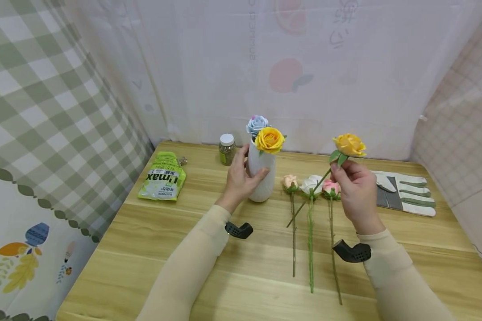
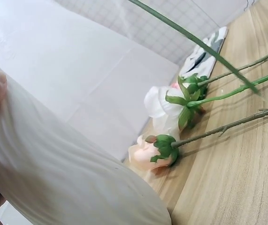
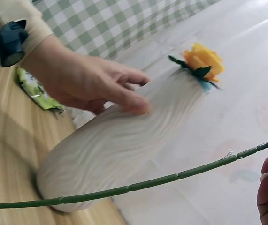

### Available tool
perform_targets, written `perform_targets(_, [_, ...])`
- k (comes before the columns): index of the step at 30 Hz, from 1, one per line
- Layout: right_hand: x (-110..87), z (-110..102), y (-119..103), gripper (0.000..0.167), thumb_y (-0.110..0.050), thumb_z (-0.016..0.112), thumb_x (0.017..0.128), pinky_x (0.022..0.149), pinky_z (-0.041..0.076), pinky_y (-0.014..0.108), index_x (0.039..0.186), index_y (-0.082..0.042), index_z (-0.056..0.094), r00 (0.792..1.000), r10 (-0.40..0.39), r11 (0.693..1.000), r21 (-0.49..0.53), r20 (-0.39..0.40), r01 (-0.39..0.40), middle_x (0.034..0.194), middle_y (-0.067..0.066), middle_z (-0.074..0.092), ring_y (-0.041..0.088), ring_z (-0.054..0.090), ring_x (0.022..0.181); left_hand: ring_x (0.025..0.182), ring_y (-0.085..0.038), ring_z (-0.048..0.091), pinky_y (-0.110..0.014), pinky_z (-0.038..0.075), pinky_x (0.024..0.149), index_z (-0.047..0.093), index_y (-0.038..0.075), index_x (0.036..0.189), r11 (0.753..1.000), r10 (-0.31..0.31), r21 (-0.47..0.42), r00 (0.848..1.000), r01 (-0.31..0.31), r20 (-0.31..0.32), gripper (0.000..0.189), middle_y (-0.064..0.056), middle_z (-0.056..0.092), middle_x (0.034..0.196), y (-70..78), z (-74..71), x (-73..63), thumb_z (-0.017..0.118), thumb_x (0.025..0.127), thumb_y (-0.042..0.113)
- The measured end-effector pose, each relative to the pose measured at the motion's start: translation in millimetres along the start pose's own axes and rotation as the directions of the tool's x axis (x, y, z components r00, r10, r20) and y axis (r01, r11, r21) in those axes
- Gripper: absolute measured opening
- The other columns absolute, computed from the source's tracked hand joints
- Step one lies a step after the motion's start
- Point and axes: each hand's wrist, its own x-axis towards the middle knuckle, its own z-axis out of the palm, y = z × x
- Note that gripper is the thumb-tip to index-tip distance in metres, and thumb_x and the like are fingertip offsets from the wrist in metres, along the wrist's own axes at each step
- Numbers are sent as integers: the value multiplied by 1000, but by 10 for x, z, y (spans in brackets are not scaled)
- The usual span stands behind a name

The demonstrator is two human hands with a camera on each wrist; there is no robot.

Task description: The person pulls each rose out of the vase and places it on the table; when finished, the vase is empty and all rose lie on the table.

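Observation:
My left hand (image 1: pixel 241 176) grips the white ridged vase (image 1: pixel 263 180), thumb across its front, as it stands upright on the table. A yellow rose (image 1: pixel 270 140) and a pale blue rose (image 1: pixel 257 124) sit in its mouth. To the right, my right hand (image 1: pixel 358 191) pinches a second yellow rose (image 1: pixel 349 145) just under its bloom. Its bare green stem (image 3: pixel 152 182) slants down to the left, passing before the vase in the right wrist view. Beneath it on the table lie a peach rose (image 1: pixel 290 181), a white rose (image 1: pixel 311 184) and a pink rose (image 1: pixel 331 187).
Behind the left hand stands a small jar (image 1: pixel 227 150) with a white lid. A green snack pouch (image 1: pixel 163 176) lies at the table's left. Beyond the right hand is a white and grey glove (image 1: pixel 409 194). A pale curtain (image 1: pixel 209 80) hangs along the back edge.

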Motion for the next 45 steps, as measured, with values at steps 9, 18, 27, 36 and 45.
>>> perform_targets(9, [-269,161,434,33,-22,56,99,59,50,23,97,11,62,943,274,950,-206,190,-235,79,2,66,13,59,67,118,-26,50,-41,50,95,33,4,143,1000,3,-2,1000,-3,-4,78,-14,47,133,4,-32,-20,76,83,30])
perform_targets(18, [-352,380,836,42,-25,58,97,51,47,20,126,6,57,877,456,856,-346,154,-384,87,17,68,18,61,68,119,-26,50,-42,50,94,32,3,143,1000,15,2,1000,-15,-9,78,-15,47,133,-11,-50,-36,75,84,29])
perform_targets(27, [-302,464,943,45,-18,60,96,72,53,32,135,1,49,841,490,761,-583,229,-284,101,14,69,24,65,89,119,-25,50,-36,49,95,31,4,144,1000,22,-3,1000,-22,-2,78,-14,46,133,-4,-40,28,75,84,29])
perform_targets(36, [-283,476,1069,17,-21,68,90,63,51,34,98,-8,63,883,416,692,-706,217,-152,85,6,68,19,62,74,121,-24,49,-32,47,97,29,5,146,1000,6,-15,1000,-6,22,79,-13,44,135,19,-16,85,74,85,31])
perform_targets(45, [-420,523,1172,12,-19,72,87,60,49,32,86,-8,66,905,377,659,-743,197,-113,76,3,67,15,60,65,120,-24,49,-31,47,98,29,4,145,1000,-1,-14,1000,1,30,80,-13,45,133,21,-12,-7,74,85,32])
